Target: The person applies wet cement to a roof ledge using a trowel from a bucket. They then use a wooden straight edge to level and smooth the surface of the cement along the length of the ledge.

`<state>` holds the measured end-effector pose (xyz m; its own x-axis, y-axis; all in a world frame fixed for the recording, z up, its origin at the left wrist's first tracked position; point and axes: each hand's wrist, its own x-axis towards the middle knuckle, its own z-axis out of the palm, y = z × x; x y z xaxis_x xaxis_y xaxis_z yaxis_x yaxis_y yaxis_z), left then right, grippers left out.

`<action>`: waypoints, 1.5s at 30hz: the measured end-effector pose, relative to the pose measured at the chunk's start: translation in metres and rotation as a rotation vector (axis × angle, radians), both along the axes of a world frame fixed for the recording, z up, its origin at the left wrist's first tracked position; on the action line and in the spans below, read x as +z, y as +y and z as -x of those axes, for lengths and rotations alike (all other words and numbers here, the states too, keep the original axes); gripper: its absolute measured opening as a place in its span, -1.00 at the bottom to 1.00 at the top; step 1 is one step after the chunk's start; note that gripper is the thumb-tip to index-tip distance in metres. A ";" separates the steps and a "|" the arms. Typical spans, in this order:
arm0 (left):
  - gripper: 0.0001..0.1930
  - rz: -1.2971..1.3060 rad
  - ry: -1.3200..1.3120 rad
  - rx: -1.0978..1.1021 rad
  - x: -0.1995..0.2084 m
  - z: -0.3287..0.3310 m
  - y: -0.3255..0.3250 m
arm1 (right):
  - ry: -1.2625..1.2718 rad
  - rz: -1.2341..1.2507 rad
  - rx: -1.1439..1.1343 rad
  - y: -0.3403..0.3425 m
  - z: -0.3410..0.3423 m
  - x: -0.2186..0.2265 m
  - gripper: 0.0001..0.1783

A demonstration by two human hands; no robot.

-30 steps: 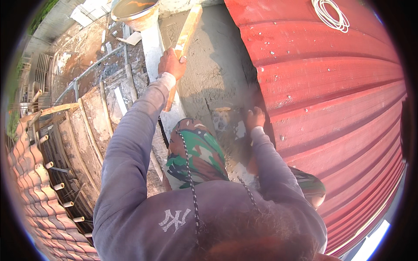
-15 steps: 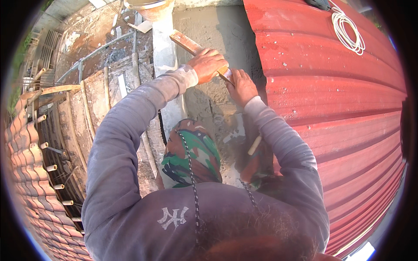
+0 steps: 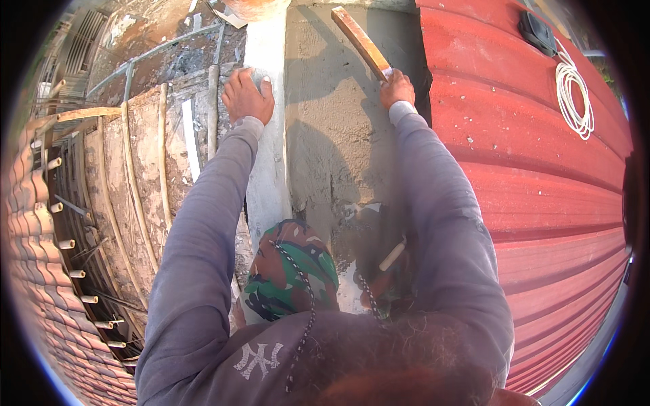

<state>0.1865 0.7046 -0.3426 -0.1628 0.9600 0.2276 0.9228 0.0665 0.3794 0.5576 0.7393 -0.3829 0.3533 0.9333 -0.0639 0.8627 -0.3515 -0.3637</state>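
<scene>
Brown squared wooden bar [image 3: 363, 44] is gripped at its near end by right hand [image 3: 398, 89], slanting forward-left over grey mortar [image 3: 321, 101]; left hand [image 3: 248, 99], half-open, seemingly empty, is placed at whitish concrete ledge [image 3: 271, 162].

A straight, orange-brown wooden bar [image 3: 361, 42], pale at its near end, slants forward and leftward from my right hand [image 3: 398, 89], over a strip of grey mortar [image 3: 325, 152].
</scene>
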 end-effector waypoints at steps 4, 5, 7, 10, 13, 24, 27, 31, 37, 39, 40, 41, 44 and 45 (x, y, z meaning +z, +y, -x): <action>-0.48 -0.027 0.009 -0.025 0.004 0.004 0.000 | -0.142 -0.035 0.152 0.093 0.000 -0.010 -0.55; -0.49 -0.016 0.000 -0.023 0.005 0.005 -0.001 | -0.161 -0.025 0.180 0.114 0.000 -0.015 -0.53; -0.50 0.007 -0.024 -0.028 0.008 0.004 0.000 | -0.175 -0.074 0.231 0.147 -0.002 -0.029 -0.51; -0.51 0.011 -0.013 -0.025 0.007 0.005 0.001 | -0.228 -0.098 0.315 0.191 -0.006 -0.041 -0.48; -0.52 0.006 0.006 -0.008 0.009 0.004 0.001 | -0.273 -0.138 0.404 0.237 -0.016 -0.050 -0.47; -0.52 0.006 0.021 -0.005 0.012 0.007 0.000 | -0.475 -0.023 0.536 0.328 -0.010 -0.051 -0.46; -0.52 0.008 0.008 -0.029 0.011 0.003 0.005 | -0.566 -0.029 0.601 0.350 -0.039 -0.064 -0.36; -0.52 0.023 -0.013 -0.036 0.013 0.001 0.007 | -0.595 -0.022 0.708 0.375 -0.060 -0.082 -0.36; -0.51 0.037 0.032 -0.007 0.012 0.005 0.001 | -0.605 0.003 0.531 0.324 -0.004 -0.019 -0.50; -0.51 0.036 0.012 -0.018 0.011 0.003 0.002 | -0.585 0.087 0.550 0.343 -0.018 -0.034 -0.54; -0.51 0.033 0.002 -0.032 0.012 0.002 0.005 | -0.576 0.128 0.550 0.351 -0.027 -0.039 -0.56; -0.51 0.038 0.011 -0.026 0.012 0.003 0.005 | -0.580 0.139 0.558 0.355 -0.026 -0.043 -0.57; -0.51 0.048 0.032 -0.012 0.014 0.004 0.002 | -0.704 0.181 0.646 0.372 -0.028 -0.064 -0.58; -0.51 0.046 0.031 -0.014 0.014 0.003 0.003 | -0.825 0.203 0.711 0.379 -0.033 -0.076 -0.58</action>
<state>0.1837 0.7073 -0.3282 -0.1428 0.9718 0.1874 0.9349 0.0703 0.3478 0.5902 1.1187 -0.4589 -0.2545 0.9392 -0.2304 0.8428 0.3323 0.4235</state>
